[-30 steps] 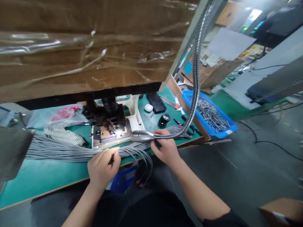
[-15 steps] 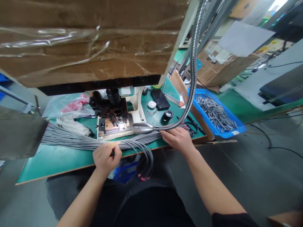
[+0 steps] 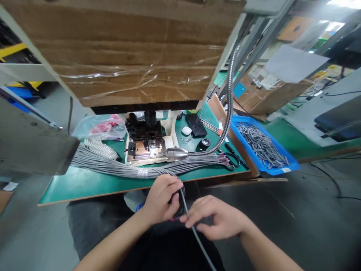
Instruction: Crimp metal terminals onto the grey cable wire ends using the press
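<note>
A long bundle of grey cables lies along the front of the green table, with clear tape round its middle and coloured wires at its right end. My left hand is at the table's front edge, its fingers closed on some grey cable. One grey cable runs down from there over my lap. My right hand is beside that cable, thumb and fingers apart, fingertips over or touching it. Behind the bundle stands a press machine with a metal plate at its base.
A flexible metal lamp arm curves over the table. A phone, a white case, a black loupe and scissors lie right. A blue tray holds short grey tubes. Cardboard covers the machine's front.
Both hands have moved off the bundle toward my lap, the left one to the right. A single grey cable now hangs between them. The view has shifted a little.
</note>
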Demonstrator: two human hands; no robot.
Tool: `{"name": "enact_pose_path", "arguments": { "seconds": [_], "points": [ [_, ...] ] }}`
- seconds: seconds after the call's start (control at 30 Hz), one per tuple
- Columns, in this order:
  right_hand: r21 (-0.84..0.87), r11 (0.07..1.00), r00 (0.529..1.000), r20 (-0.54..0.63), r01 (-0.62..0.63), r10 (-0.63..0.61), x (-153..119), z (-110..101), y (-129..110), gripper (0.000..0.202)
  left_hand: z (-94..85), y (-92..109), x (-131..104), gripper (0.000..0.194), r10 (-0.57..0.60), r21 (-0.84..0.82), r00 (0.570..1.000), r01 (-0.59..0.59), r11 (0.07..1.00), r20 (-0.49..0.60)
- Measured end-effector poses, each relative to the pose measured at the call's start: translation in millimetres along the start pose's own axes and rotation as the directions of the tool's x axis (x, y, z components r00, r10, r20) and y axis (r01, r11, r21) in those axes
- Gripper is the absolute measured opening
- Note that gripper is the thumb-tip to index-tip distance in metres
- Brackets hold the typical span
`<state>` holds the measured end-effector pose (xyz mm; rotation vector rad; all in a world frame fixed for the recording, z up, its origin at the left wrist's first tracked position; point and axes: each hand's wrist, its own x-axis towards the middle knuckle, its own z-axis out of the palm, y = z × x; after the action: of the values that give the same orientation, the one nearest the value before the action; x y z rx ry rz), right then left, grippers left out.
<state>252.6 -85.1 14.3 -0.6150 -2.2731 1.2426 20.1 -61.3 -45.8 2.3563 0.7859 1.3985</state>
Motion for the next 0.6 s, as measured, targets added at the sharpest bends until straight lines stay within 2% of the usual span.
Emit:
{"name": "enact_pose_path", "arguments": {
  "seconds": [0.03, 0.1, 0.17, 0.2, 0.27, 0.33, 0.4, 0.6],
  "points": [
    [-0.111, 0.991, 0.995, -0.065, 0.068, -0.076, 10.5, 9.5, 4.9, 0.023, 0.2, 0.4, -2.1, 0.042, -0.070, -0.068, 0.996, 0.066, 0.995, -0.052],
    [-0.412, 0.899, 0.948, -0.201, 0.149, -0.248, 33.0, 24.7, 14.7, 0.014, -3.2, -1.0, -8.5, 0.034, -0.247, -0.184, 0.957, 0.218, 0.958, -0.151],
    [-0.579, 0.810, 0.893, -0.313, 0.092, -0.324, 53.7, 34.0, 20.7, 0.009, -9.9, -1.9, -14.7, 0.025, -0.385, -0.273, 0.898, 0.324, 0.906, -0.212],
    [-0.590, 0.807, 0.881, -0.367, 0.028, -0.299, 62.3, 36.9, 21.9, 0.009, -13.7, -1.5, -16.5, 0.021, -0.431, -0.303, 0.873, 0.358, 0.883, -0.226],
    [-0.526, 0.841, 0.885, -0.443, -0.129, -0.141, 75.1, 40.5, 21.5, 0.016, -20.9, 1.2, -15.9, 0.016, -0.516, -0.346, 0.825, 0.426, 0.836, -0.229],
    [-0.433, 0.865, 0.901, -0.431, -0.256, 0.050, 82.3, 43.2, 19.6, 0.029, -26.4, 4.6, -10.2, 0.015, -0.601, -0.393, 0.771, 0.496, 0.774, -0.212],
    [-0.355, 0.873, 0.906, -0.377, -0.333, 0.192, 85.7, 45.9, 18.5, 0.037, -30.4, 6.3, -1.7, 0.017, -0.673, -0.463, 0.711, 0.536, 0.706, -0.202],
    [-0.250, 0.871, 0.884, -0.325, -0.423, 0.336, 90.7, 49.6, 21.8, 0.042, -37.6, -3.2, 17.8, 0.019, -0.796, -0.598, 0.583, 0.585, 0.548, -0.159]
  ]
}}
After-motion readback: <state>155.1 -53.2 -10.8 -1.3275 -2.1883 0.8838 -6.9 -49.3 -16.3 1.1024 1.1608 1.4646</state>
